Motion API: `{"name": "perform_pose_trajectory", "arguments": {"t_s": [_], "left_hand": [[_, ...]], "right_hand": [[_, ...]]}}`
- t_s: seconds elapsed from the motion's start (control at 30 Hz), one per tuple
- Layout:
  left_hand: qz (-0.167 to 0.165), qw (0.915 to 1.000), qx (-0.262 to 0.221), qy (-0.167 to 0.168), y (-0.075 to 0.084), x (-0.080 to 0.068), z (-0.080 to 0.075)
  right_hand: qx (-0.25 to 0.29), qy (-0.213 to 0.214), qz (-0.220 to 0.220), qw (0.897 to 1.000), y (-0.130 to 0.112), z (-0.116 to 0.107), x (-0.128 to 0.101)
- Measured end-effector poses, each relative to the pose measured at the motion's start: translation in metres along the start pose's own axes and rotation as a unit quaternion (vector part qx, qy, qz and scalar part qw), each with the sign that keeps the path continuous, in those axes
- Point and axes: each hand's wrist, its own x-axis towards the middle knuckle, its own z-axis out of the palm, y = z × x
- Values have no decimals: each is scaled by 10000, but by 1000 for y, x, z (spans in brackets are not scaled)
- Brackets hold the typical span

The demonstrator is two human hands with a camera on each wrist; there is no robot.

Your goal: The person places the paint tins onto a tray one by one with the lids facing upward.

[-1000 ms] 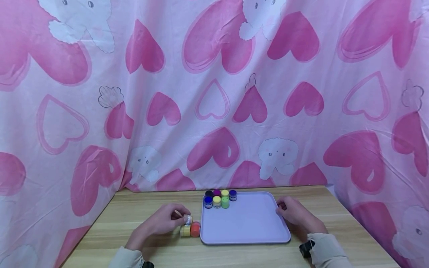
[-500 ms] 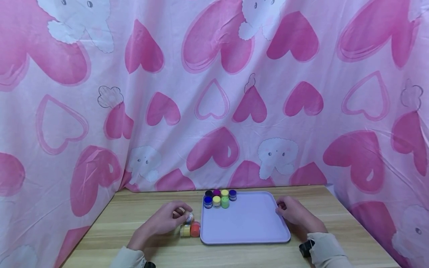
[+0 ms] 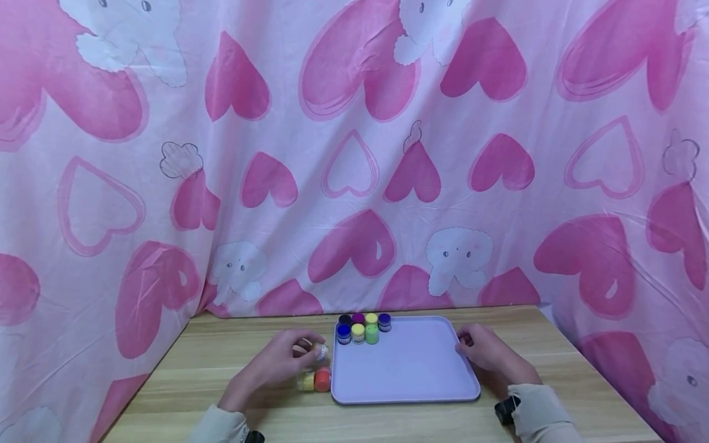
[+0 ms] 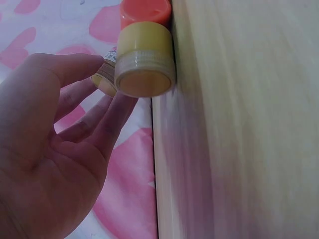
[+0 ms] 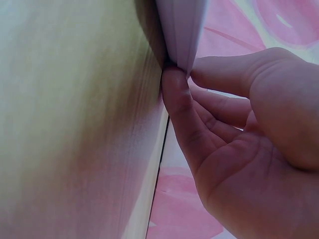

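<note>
My left hand pinches a small paint jar with a printed label, between thumb and fingertips, just left of the tray. In the left wrist view that jar is partly hidden behind a yellow jar. On the table below the hand sit this yellow jar, apparently on its side, and a red-orange jar beside it. My right hand grips the right rim of the pale lilac tray. Its thumb is above the tray edge and a finger beneath, in the right wrist view.
Several paint jars stand in two rows at the tray's far left corner, among them a blue-lidded jar, a green jar and a purple-blue jar. A pink heart-print curtain closes off the back and sides of the wooden table.
My left hand has lifted the labelled jar off the spot by the yellow and red-orange jars and shifted it slightly right and away. The right hand and tray have stayed put.
</note>
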Motion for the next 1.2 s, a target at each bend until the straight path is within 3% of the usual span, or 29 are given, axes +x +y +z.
{"name": "perform_pose_trajectory", "arguments": {"t_s": [0.23,0.5,0.77,1.2], "left_hand": [[-93,9999,-73,29,4,5,3],[180,9998,-38,70,9,12,8],[-132,9996,-228,-111,17,20,14],[180,9996,-12,222,30,41,28]], "right_hand": [[4,26,-39,10000,0,-1,0],[11,47,-44,10000,0,0,-1],[27,17,-27,10000,0,0,-1],[53,7,-31,10000,-2,-1,-2]]}}
